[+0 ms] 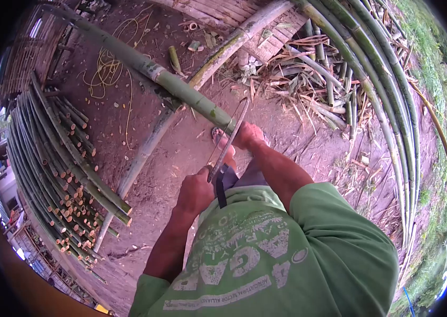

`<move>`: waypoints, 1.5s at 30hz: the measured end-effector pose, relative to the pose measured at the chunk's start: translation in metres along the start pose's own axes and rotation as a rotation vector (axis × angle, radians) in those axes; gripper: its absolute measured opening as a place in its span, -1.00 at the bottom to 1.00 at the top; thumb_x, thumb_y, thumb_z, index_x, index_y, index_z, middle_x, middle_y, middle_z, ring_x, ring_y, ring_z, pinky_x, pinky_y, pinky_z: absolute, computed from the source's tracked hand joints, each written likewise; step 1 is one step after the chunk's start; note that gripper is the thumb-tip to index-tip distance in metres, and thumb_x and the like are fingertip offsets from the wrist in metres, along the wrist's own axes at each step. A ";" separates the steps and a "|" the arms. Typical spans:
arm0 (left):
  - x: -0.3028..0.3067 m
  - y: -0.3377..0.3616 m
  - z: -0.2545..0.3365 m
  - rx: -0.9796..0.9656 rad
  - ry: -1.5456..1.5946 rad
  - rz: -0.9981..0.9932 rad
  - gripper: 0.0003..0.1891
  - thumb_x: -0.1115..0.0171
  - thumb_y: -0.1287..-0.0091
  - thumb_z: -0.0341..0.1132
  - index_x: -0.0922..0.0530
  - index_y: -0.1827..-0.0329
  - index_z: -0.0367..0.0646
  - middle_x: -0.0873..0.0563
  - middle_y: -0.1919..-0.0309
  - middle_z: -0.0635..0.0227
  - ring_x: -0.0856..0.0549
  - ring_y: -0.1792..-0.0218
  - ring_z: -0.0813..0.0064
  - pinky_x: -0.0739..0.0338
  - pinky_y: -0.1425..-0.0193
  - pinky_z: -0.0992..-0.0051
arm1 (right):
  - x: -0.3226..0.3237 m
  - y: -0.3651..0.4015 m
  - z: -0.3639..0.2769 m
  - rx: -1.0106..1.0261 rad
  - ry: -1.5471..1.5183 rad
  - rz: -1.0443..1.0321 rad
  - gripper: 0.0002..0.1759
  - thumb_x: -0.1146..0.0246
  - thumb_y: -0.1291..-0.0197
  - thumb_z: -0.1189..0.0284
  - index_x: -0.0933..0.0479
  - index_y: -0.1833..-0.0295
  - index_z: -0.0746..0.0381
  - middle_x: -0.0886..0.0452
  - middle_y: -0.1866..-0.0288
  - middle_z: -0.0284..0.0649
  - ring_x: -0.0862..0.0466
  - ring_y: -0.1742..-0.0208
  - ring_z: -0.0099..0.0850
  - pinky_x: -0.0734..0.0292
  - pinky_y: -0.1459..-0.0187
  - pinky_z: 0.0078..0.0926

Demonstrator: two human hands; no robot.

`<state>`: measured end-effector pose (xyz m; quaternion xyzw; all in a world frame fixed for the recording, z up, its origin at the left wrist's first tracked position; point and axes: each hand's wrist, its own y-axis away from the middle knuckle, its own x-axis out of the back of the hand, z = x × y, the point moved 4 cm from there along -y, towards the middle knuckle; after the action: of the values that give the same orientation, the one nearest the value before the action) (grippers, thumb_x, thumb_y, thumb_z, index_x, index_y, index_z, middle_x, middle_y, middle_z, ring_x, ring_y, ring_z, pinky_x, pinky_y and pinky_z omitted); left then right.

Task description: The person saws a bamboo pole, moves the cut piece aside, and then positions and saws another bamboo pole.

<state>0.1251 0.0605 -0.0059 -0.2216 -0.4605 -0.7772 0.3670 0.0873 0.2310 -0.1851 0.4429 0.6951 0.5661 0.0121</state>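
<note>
My left hand is wrapped round the handle of a bow saw. Its curved frame points away from me, and the thin blade lies across a green bamboo pole close to the pole's near end. My right hand is closed over that end, just to the right of the saw. From there the pole runs to the upper left, resting across a paler pole that slants beneath it.
Cut bamboo poles are stacked at left. Long curved poles line the right side, beside split scraps. Yellow cord lies tangled on the dirt ground. A slatted bamboo panel is at the top. My feet stand below the cut.
</note>
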 end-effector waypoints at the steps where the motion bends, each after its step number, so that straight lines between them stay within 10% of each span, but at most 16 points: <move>1: 0.000 0.016 -0.002 0.033 -0.023 -0.043 -0.77 -0.06 -0.10 -0.47 -0.53 0.18 -0.32 -0.63 0.44 -0.22 -0.65 0.30 -0.21 -0.54 0.19 0.01 | 0.000 0.003 0.002 -0.003 -0.019 -0.020 -0.30 -0.37 0.15 0.01 -0.52 -0.12 0.15 -0.65 0.00 -0.08 -0.64 -0.07 -0.13 -0.52 -0.10 -0.25; 10: -0.040 -0.100 0.016 -0.035 -0.118 -0.062 -0.75 -0.05 -0.15 -0.44 -0.53 0.15 -0.38 -0.64 0.47 -0.18 -0.66 0.30 -0.18 -0.53 0.16 -0.02 | 0.009 -0.006 0.005 -0.036 -0.024 -0.032 -0.30 -0.36 0.15 -0.05 -0.53 -0.09 0.15 -0.67 0.06 -0.04 -0.65 -0.05 -0.14 -0.52 -0.09 -0.23; 17: -0.019 -0.003 -0.003 0.061 -0.086 -0.100 -0.71 -0.03 -0.13 -0.45 -0.52 0.09 -0.38 -0.65 0.43 -0.18 -0.66 0.31 -0.20 -0.54 0.16 -0.01 | 0.004 -0.013 0.011 0.000 -0.020 -0.034 -0.28 -0.39 0.19 -0.04 -0.55 -0.09 0.15 -0.63 -0.04 -0.07 -0.62 -0.10 -0.14 -0.51 -0.13 -0.25; 26: 0.046 -0.054 0.014 0.123 0.011 -0.015 -0.83 -0.09 -0.10 -0.45 -0.56 0.30 -0.34 -0.61 0.44 -0.23 -0.63 0.34 -0.20 -0.48 0.28 0.07 | 0.009 -0.013 0.013 0.009 -0.050 -0.040 -0.34 -0.42 0.27 0.13 -0.57 -0.05 0.14 -0.68 0.08 -0.04 -0.67 0.00 -0.16 -0.57 -0.04 -0.26; 32: -0.024 0.008 -0.001 0.026 -0.018 -0.066 -0.77 -0.08 -0.18 -0.35 -0.54 0.20 -0.34 -0.63 0.46 -0.23 -0.65 0.34 -0.24 -0.51 0.19 -0.08 | 0.001 -0.001 0.024 -0.041 -0.001 0.100 -0.39 -0.40 0.16 0.09 -0.57 -0.05 0.13 -0.66 0.03 -0.04 -0.66 -0.03 -0.12 -0.56 -0.05 -0.23; 45: -0.078 -0.095 -0.016 -0.071 0.026 0.003 -0.79 -0.07 -0.13 -0.46 -0.54 0.19 -0.35 -0.65 0.35 -0.21 -0.64 0.23 -0.21 -0.54 0.13 0.02 | 0.002 -0.002 0.019 -0.032 0.045 0.037 -0.43 -0.32 0.10 0.08 -0.57 -0.06 0.12 -0.66 0.04 -0.04 -0.65 -0.03 -0.11 -0.54 -0.07 -0.21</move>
<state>0.1003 0.1038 -0.1195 -0.2251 -0.4275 -0.7952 0.3662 0.0952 0.2467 -0.1923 0.4427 0.6779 0.5869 -0.0069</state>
